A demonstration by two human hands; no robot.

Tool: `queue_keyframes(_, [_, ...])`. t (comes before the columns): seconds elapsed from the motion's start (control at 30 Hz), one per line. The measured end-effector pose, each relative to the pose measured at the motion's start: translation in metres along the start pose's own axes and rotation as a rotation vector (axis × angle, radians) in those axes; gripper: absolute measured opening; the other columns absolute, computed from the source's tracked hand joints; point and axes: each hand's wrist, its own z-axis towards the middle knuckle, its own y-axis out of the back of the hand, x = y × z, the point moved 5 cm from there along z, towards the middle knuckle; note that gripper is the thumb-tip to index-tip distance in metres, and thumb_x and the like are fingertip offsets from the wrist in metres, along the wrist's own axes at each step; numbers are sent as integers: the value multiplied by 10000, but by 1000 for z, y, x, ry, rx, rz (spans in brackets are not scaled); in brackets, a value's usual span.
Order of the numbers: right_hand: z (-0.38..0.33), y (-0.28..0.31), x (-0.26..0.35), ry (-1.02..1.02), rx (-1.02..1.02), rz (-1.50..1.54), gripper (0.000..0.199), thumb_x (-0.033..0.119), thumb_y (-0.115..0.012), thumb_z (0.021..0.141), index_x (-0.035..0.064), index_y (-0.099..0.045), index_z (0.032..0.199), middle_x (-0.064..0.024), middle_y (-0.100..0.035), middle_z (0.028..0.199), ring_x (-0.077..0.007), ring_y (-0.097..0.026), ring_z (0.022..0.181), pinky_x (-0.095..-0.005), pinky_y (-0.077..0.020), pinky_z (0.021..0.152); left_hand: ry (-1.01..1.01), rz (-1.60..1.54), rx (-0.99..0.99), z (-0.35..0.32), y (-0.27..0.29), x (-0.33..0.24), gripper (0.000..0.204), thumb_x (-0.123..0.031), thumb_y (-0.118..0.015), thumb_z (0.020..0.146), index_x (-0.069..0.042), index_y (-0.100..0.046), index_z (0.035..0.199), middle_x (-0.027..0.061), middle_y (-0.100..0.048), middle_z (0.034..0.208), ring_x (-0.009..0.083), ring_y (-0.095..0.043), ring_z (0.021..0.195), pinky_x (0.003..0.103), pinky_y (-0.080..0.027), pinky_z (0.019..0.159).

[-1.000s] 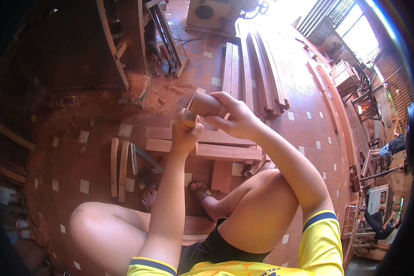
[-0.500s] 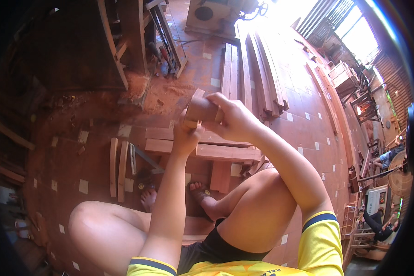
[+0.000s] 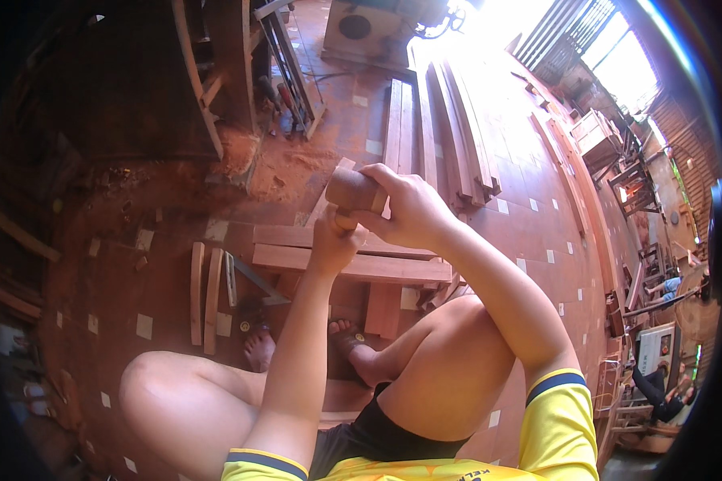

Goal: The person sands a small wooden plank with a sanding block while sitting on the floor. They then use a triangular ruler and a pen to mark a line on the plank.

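I hold a round-headed wooden mallet (image 3: 351, 189) up in front of me, above some timber on the floor. My left hand (image 3: 333, 242) is closed around its short, lighter handle, just below the head. With fingers curled over the top and thumb beneath, my right hand (image 3: 413, 210) grips the right side of the mallet's head. Below both hands, two reddish wooden beams (image 3: 353, 264) lie crosswise, one behind the other. Part of a slanting board shows just behind the mallet, mostly hidden by it and by my hands.
Two short curved wood pieces (image 3: 213, 301) and a metal square (image 3: 253, 278) lie left of my feet. Long planks (image 3: 457, 120) stretch away ahead. A machine (image 3: 369, 32) stands at the back, near sawdust (image 3: 289, 172). People are at the far right.
The mallet has turned in my hands, so its rounded head and handle show more plainly. My left hand has shifted slightly along with it; my right hand stays on the head.
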Motion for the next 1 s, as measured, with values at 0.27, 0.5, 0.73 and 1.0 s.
queue_keyframes(0.27, [7,2,-19,-171,-17,-83,596,281,-834,843,58,-596,1341,-225,-735,952,-421,-735,868,-477,-576,769,109,10,-47,0,-2,-28,142,18,-642,819,-52,-638,942,4,-653,889,116,-622,844,296,-514,782])
queue_keyframes(0.5, [-3,3,-36,-83,-195,180,622,246,-857,865,32,-580,1378,-178,-721,901,-282,-697,725,-388,-556,710,14,99,-19,1,-3,-31,194,33,-635,782,-50,-599,954,3,-600,856,108,-583,794,299,-509,732])
queue_keyframes(0.73, [-3,7,-17,-62,36,134,636,255,-855,853,55,-588,1394,-180,-735,931,-296,-704,744,-409,-559,730,26,153,-30,0,4,-24,225,26,-642,811,-31,-623,1028,-6,-635,880,108,-612,826,302,-516,757])
queue_keyframes(1.0, [-5,0,-28,-44,-35,164,626,277,-853,850,40,-609,1376,-197,-748,938,-312,-709,718,-424,-567,727,50,184,10,-3,-8,-31,224,17,-632,821,-32,-616,1039,14,-650,897,124,-628,839,311,-520,769])
